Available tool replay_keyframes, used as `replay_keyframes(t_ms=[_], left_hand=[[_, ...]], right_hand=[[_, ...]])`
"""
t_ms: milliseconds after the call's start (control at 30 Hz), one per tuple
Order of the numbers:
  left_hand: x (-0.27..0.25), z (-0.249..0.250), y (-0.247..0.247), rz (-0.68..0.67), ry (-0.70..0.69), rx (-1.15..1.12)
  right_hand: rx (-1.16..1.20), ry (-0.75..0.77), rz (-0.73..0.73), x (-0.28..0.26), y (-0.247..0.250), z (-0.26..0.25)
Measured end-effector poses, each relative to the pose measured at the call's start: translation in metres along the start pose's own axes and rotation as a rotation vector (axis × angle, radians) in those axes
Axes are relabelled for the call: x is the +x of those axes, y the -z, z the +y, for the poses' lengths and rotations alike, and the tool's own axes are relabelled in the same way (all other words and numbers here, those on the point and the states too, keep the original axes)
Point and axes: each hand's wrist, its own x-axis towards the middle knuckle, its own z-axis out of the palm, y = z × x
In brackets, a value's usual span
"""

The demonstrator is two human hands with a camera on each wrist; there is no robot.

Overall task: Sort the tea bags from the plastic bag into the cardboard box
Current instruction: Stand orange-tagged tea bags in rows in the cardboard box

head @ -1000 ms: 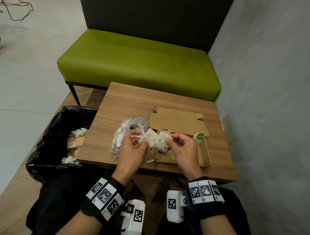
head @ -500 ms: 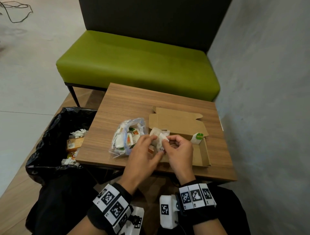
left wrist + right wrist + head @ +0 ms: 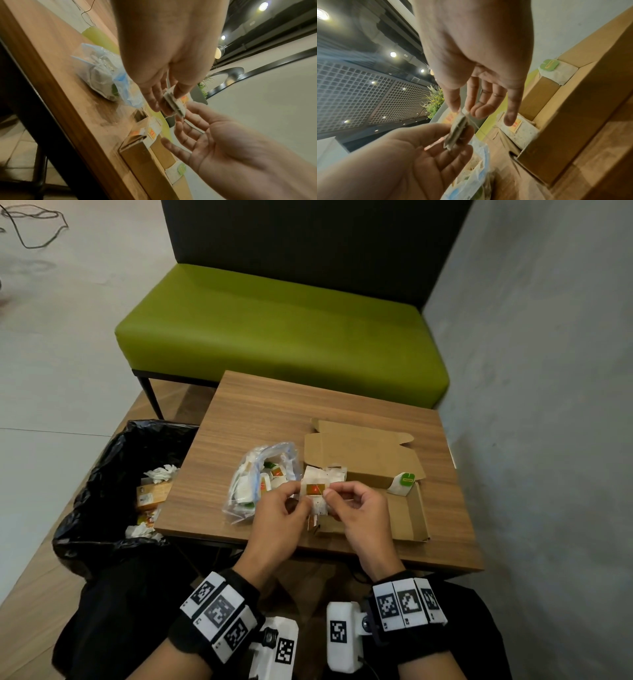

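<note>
Pinched between thumb and fingers (image 3: 155, 100) of both left hand (image 3: 274, 520) and right hand (image 3: 364, 518): 1 orange-tagged tea bag (image 3: 317, 491), above the cardboard box's (image 3: 409, 517) left end, right of the plastic bag (image 3: 255, 481).

The hands (image 3: 322, 508) hide the box's (image 3: 407, 515) left end; tags inside the bag (image 3: 260, 484) beside them blur.

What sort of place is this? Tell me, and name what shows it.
Probably a lounge or lobby in an office or public building: a green upholstered bench behind a low wooden table, a polished concrete floor, and recessed ceiling lights.
</note>
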Motion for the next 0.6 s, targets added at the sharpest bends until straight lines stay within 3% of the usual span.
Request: replay_keyframes(t_ms=[300,433,533,600], left_hand=[[0.002,-0.005,-0.002,0.048,-0.023,0.046],[0.004,-0.008,0.008,0.164,0.003,0.038],[0.004,-0.007,0.015,0.225,-0.021,0.026],[0.004,-0.005,0.017,0.235,-0.031,0.021]], right_hand=[[-0.068,0.049,-0.064,-0.001,0.006,-0.004],[-0.029,0.060,0.061,0.007,0.025,-0.006],[-0.175,0.055,0.162,0.023,0.045,0.000],[-0.300,0.003,0.098,0.033,0.051,0.005]])
